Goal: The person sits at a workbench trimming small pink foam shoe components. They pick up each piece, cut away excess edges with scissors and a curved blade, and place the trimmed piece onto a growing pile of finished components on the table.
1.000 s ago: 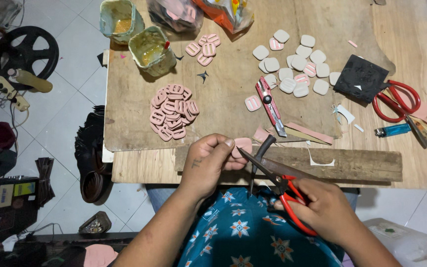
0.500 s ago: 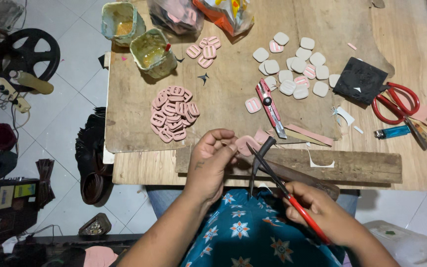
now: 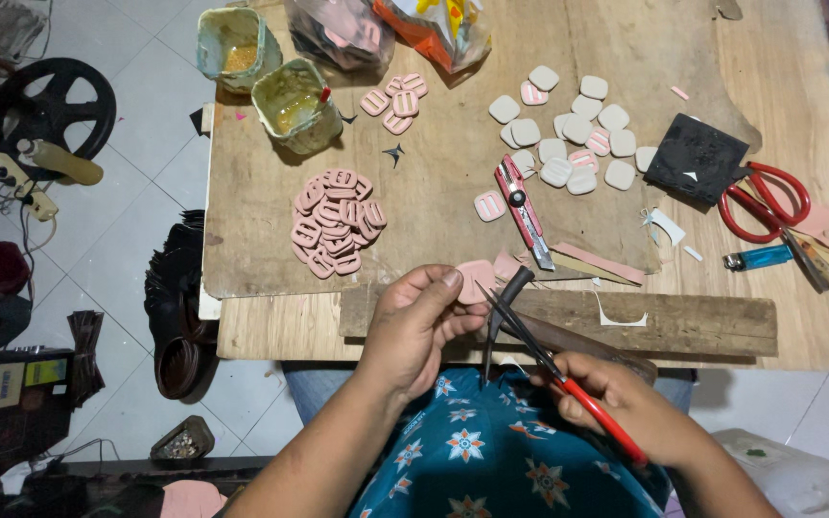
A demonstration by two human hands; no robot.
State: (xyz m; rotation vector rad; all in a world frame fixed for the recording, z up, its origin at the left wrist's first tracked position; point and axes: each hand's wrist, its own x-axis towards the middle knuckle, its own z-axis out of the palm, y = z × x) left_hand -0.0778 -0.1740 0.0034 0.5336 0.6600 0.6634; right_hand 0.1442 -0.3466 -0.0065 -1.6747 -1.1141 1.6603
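The left hand (image 3: 419, 331) pinches a small pink piece (image 3: 477, 278) between thumb and fingertips, closed on it at the front edge of the wooden table (image 3: 261, 326). The piece sticks out of that grip toward two o'clock, and the dark blades of the red-handled scissors (image 3: 539, 355) stand open in a narrow V just beside it at four o'clock; whether a blade touches the piece I cannot tell. The right hand (image 3: 626, 408) is wrapped tight around the red handles, down at four o'clock from the left hand, over the blue flowered cloth (image 3: 491, 460) on the lap.

Half a second back the scissors lay much the same and the left fingers were already on the piece. A full second back the right hand sat higher and nearer the left, with the red handle loops plainly showing; now it has slid down and away toward five o'clock and the blades reach further up toward the piece.

On the table at eleven o'clock from the left hand lies a heap of pink buckles (image 3: 336, 223). A red utility knife (image 3: 522, 206) lies at one o'clock, and a second pair of red scissors (image 3: 765, 201) farther off at two o'clock.
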